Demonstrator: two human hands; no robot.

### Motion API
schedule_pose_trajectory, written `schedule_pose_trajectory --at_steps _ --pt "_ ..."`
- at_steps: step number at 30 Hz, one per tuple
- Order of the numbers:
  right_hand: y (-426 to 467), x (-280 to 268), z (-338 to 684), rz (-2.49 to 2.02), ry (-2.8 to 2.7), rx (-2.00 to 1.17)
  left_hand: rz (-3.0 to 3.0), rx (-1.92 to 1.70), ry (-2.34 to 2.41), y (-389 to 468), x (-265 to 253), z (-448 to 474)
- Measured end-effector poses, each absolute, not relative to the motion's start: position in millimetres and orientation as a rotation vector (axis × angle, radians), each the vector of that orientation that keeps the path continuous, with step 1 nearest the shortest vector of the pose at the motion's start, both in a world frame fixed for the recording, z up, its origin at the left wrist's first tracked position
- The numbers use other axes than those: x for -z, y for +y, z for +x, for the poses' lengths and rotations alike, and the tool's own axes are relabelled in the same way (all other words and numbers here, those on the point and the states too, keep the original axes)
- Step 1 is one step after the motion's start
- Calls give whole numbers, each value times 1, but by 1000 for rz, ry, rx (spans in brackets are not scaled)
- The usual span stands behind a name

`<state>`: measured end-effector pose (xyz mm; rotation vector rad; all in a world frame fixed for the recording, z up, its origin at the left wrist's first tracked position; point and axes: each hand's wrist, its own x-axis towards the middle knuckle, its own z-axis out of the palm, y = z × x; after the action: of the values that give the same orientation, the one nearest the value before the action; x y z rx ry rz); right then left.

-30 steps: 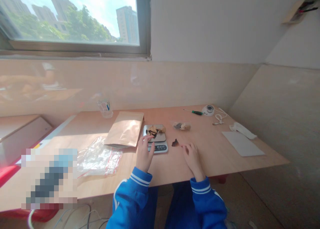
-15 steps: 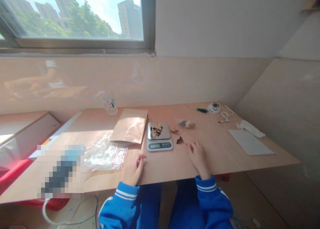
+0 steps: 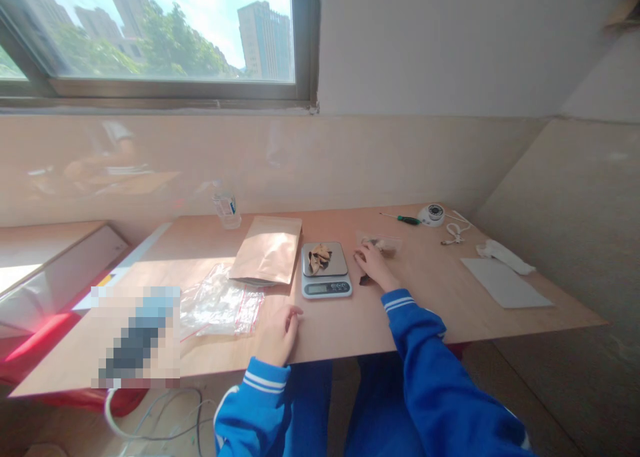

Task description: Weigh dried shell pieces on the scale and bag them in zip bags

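Note:
My right hand (image 3: 373, 265) reaches to the right side of the scale, its fingertips pinched down where a small tan dried piece lay; the fingers mostly hide that piece. Just under this hand lies a dark dried fungus piece (image 3: 365, 280). On the pan of the white kitchen scale (image 3: 327, 289) sits a small heap of curled tan and black pieces (image 3: 320, 258) that look like dried wood ear fungus. My left hand (image 3: 283, 330) rests near the table's front edge, fingers loosely curled, with nothing visible in it.
Left of the scale lie a brown paper pouch (image 3: 270, 250) and clear zip bags (image 3: 220, 307). A plastic bottle (image 3: 227, 210) stands behind. A small clear bag (image 3: 393, 243), screwdriver (image 3: 407, 220), dome camera (image 3: 433, 214) and white sheet (image 3: 505, 284) occupy the right side.
My right hand has moved forward and left, from beside the dark piece to the tan piece by the scale. My left hand stays resting on the table. The view has shifted slightly.

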<state>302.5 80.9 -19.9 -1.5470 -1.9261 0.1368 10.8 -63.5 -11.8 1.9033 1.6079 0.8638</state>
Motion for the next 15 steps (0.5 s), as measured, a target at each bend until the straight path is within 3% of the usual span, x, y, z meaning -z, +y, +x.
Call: schedule_pose_trajectory --at_steps 8,15 --pt "82 30 308 -1541 -1884 -143 1890 -872 1553 -63 14 11" --pt "72 -5 268 -1378 -1767 -322 1870 -885 1556 -62 15 10"
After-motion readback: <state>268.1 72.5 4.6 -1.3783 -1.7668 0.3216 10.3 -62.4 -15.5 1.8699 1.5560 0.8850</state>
